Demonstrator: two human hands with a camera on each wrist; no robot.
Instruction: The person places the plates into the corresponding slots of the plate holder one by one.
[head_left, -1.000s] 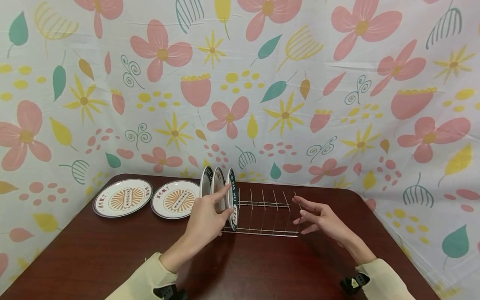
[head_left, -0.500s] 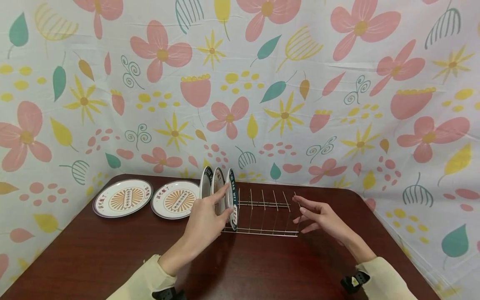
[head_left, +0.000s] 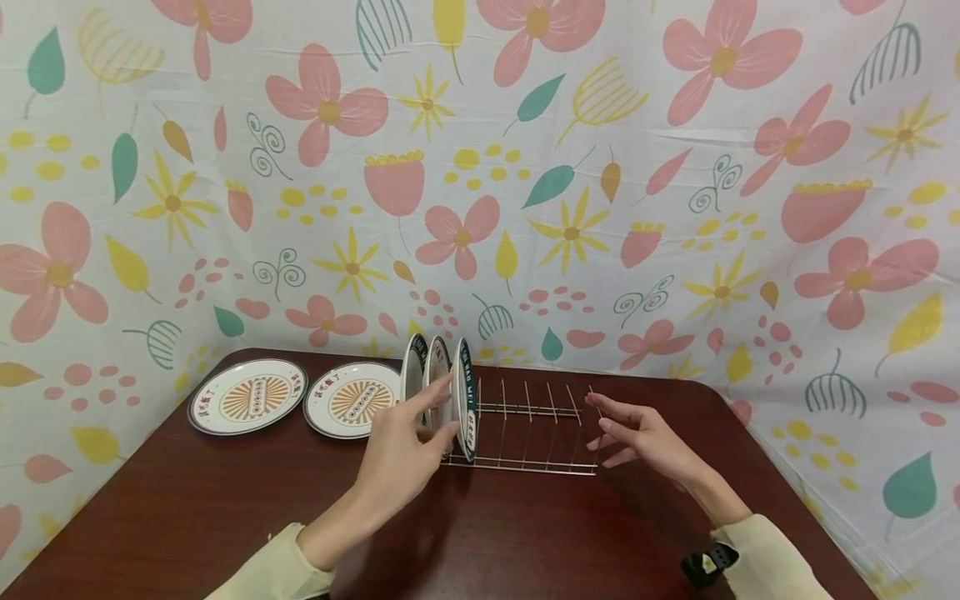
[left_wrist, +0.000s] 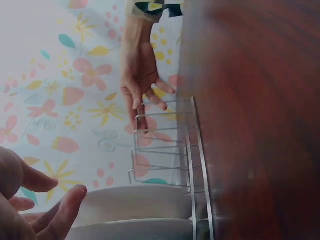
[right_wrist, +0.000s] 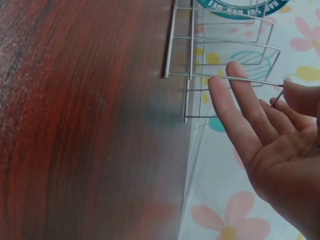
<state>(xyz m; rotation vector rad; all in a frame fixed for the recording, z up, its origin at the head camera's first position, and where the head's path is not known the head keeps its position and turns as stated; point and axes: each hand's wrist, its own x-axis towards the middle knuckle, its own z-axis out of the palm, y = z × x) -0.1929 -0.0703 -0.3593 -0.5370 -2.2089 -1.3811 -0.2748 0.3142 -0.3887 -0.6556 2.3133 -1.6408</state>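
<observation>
As the head view shows, three plates [head_left: 468, 400] stand upright in the wire rack [head_left: 532, 470]; two flat plates [head_left: 251, 397] on the table [head_left: 510, 533] apparently remain to be placed. At the left wrist, the left hand [left_wrist: 15, 217] hovers just beside, fingers loosely parted. At the right wrist, the right hand [right_wrist: 280, 160] pinches the end wire [right_wrist: 250, 81], other fingers extended.

Spreads as a dark reddish-brown worktop [head_left: 525, 542], wood-grained and faintly glossy. Bears a leftmost white plate [head_left: 247, 397], lying flat, and, just beside, a second white plate [head_left: 348, 400], also flat, with an orange sunburst. Carries a metal wire rack [head_left: 525, 469] farther right.
</observation>
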